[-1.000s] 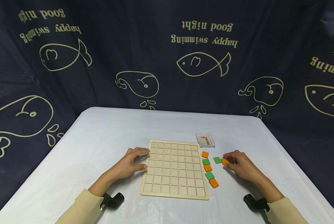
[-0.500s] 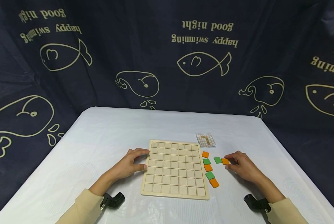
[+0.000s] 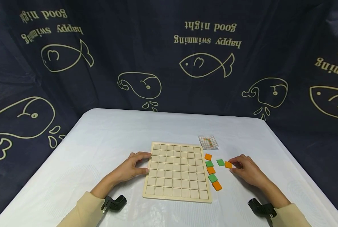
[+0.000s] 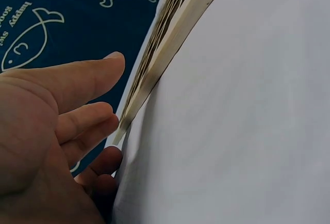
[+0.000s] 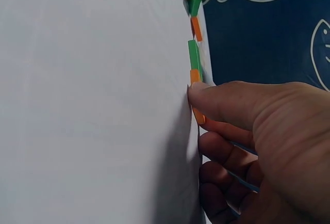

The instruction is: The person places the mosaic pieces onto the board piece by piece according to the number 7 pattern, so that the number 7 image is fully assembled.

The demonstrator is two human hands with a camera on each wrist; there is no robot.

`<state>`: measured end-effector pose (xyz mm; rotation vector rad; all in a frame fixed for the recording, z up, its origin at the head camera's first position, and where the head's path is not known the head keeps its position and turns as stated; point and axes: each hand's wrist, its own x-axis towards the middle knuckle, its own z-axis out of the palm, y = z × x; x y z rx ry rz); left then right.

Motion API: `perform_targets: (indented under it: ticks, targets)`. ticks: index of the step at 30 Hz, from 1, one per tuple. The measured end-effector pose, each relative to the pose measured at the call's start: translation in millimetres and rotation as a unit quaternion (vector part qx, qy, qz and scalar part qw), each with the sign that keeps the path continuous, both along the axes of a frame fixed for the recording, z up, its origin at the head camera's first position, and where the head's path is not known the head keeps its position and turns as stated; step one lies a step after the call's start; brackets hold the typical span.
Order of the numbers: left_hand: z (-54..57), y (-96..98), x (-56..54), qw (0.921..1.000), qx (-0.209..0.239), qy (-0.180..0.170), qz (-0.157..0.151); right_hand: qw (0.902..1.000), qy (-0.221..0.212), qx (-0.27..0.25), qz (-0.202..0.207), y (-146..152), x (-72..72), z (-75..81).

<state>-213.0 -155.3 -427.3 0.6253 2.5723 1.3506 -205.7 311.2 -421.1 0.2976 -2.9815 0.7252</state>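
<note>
A light wooden board with a grid of square cells lies on the table. My left hand is at its left edge, index finger and thumb spread apart along the rim. In the left wrist view the board is seen edge-on beside the fingers. My right hand holds a small orange square tile by its edges between thumb and index finger, low at the table. The right thumb covers part of that orange tile in the right wrist view. A green tile lies just left of it.
Along the board's right side runs a loose column of orange and green tiles, among them an orange tile and a green tile. Behind them lies a printed grid card. A dark fish-patterned cloth hangs beyond the white table.
My right hand and the orange tile have shifted slightly towards me; the fingertips now sit more at the tile's right side. The left hand and board stay put.
</note>
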Motion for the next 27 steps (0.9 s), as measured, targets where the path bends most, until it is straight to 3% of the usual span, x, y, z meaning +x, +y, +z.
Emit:
perform_targets:
  ticks: [7,27]
  targets:
    - [-1.8,0.3,-0.1,1.0,-0.009,0.002,0.002,1.0,0.006,-0.002,-0.005,0.4,0.0,-0.5]
    - [-2.4,0.9,2.9,0.9989,-0.019,0.034,-0.026,0.9998,0.022,-0.001,-0.002,1.2,0.9,-3.6]
